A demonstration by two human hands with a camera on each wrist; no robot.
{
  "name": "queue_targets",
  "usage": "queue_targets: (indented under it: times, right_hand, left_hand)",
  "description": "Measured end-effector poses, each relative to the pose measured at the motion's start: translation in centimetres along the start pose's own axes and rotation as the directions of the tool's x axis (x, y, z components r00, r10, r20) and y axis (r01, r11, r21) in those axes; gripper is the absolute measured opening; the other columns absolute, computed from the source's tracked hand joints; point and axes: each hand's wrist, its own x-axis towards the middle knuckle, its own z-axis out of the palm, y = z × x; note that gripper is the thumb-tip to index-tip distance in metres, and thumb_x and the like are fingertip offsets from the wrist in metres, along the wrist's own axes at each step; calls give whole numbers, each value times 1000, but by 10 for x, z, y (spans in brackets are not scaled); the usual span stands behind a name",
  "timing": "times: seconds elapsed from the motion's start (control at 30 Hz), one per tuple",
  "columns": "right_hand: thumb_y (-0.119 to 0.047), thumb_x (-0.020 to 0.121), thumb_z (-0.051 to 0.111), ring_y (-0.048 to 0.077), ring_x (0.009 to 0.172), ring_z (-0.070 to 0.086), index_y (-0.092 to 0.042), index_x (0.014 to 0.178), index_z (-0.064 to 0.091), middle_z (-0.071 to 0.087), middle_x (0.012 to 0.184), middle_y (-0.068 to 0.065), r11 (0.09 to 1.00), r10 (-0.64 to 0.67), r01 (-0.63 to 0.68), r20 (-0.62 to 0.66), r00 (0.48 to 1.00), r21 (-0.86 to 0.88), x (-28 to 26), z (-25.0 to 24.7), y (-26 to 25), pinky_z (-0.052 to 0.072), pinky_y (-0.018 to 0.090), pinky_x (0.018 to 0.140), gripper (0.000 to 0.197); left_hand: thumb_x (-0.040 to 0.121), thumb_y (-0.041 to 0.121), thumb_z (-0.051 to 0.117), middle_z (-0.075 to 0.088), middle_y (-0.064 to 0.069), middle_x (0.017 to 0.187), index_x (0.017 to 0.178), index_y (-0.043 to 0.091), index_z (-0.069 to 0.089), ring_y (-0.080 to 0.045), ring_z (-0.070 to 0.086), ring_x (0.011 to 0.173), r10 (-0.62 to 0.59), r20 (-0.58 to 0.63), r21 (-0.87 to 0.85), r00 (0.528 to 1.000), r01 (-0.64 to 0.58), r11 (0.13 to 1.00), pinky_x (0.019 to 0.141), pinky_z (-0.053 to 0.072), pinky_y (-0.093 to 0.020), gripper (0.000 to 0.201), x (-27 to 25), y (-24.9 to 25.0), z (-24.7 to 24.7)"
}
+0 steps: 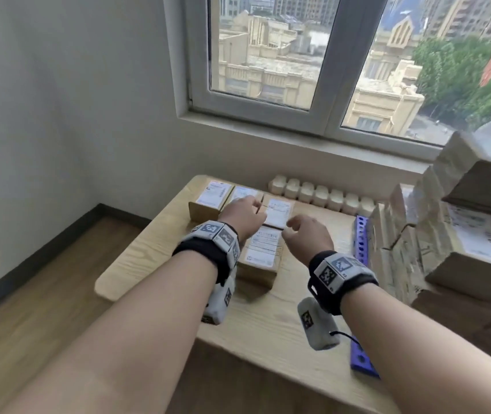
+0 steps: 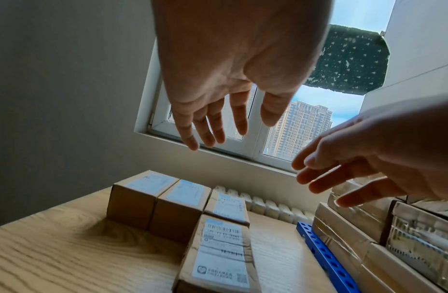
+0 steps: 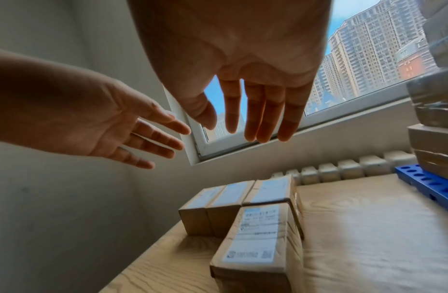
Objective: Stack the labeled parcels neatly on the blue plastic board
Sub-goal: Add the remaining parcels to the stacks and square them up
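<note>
Several brown labeled parcels lie on the wooden table (image 1: 154,258): a nearest parcel (image 1: 260,255) (image 2: 221,255) (image 3: 258,241) and a row of three behind it (image 1: 214,198) (image 2: 155,200) (image 3: 233,200). My left hand (image 1: 245,215) (image 2: 215,126) hovers above the row, fingers straight and relaxed, holding nothing. My right hand (image 1: 301,231) (image 3: 253,123) hovers beside it over the nearest parcel, also empty with fingers extended. The blue plastic board (image 1: 360,243) (image 2: 325,255) (image 3: 428,184) lies at the right, carrying a tall stack of taped parcels (image 1: 435,234).
A pale radiator (image 1: 322,194) runs along the wall under the window (image 1: 313,70). The stack at the right leans high near my right arm. A white wall (image 1: 59,115) stands at the left, with wood floor (image 1: 29,309) below the table's left edge.
</note>
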Motion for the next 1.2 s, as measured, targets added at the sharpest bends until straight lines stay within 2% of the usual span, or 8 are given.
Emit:
queue_targets:
  times: [0.27, 0.37, 0.47, 0.73, 0.9, 0.97, 1.1, 1.2]
  right_hand:
    - [-33, 94, 53, 20, 110, 59, -18, 125, 57, 63, 123, 1, 985, 173, -173, 12, 985, 8, 24, 35, 20, 46, 32, 87, 35]
    - [-35, 94, 53, 23, 108, 60, -17, 128, 55, 64, 121, 5, 965, 251, -254, 61, 966, 60, 39, 53, 33, 47, 32, 84, 38]
    - [-35, 94, 53, 24, 111, 58, -16, 132, 51, 63, 125, 7, 932, 334, -348, 133, 933, 102, 54, 72, 44, 45, 31, 84, 43]
    - [-40, 94, 59, 28, 122, 54, -11, 145, 36, 53, 139, 11, 909, 387, -414, 263, 884, 56, 92, 105, 66, 44, 37, 98, 64]
    - [-40, 89, 66, 29, 123, 54, -8, 142, 42, 53, 139, 13, 759, 505, -591, 325, 800, 273, 110, 123, 79, 47, 45, 102, 66]
    - [-35, 87, 69, 27, 118, 58, -9, 137, 49, 58, 133, 12, 724, 529, -621, 338, 779, 300, 114, 132, 84, 50, 47, 99, 61]
    - [-30, 88, 68, 23, 100, 66, -12, 127, 56, 68, 108, 4, 775, 474, -583, 387, 791, 244, 121, 136, 88, 55, 47, 90, 45]
    - [-25, 90, 67, 22, 97, 66, -13, 129, 55, 66, 106, 4, 772, 464, -592, 430, 774, 232, 127, 132, 87, 58, 43, 84, 42]
  left_hand:
    - [95, 31, 54, 51, -5, 141, 140, 16, 48, -22, 50, 126, -41, 126, -76, 991, 51, 996, 104, 42, -35, 48, 31, -33, 29]
    - [96, 33, 53, 49, -6, 141, 141, 15, 45, -23, 50, 124, -104, 151, -84, 983, 118, 989, 97, 41, -31, 49, 51, -50, 35]
    - [97, 34, 54, 46, -7, 145, 144, 14, 41, -24, 48, 129, -182, 190, -93, 965, 202, 975, 104, 40, -34, 54, 70, -70, 46]
    - [97, 37, 53, 45, -6, 147, 148, 12, 35, -24, 46, 132, -275, 316, -104, 908, 321, 941, 107, 38, -34, 60, 115, -99, 97]
    - [95, 32, 57, 55, -7, 136, 140, 10, 45, -25, 53, 122, -292, 336, -113, 895, 347, 931, 99, 42, -33, 52, 136, -98, 116]
    - [94, 30, 57, 57, -8, 135, 137, 9, 48, -26, 55, 121, -320, 370, -89, 872, 376, 922, 100, 44, -34, 49, 139, -105, 124]
    - [97, 41, 52, 61, -11, 131, 133, 5, 54, -29, 59, 116, -376, 492, -45, 785, 454, 890, 97, 47, -34, 51, 145, -122, 131]
    - [97, 47, 49, 60, -14, 133, 135, 2, 53, -31, 59, 117, -403, 519, -61, 754, 503, 862, 101, 46, -37, 58, 148, -127, 136]
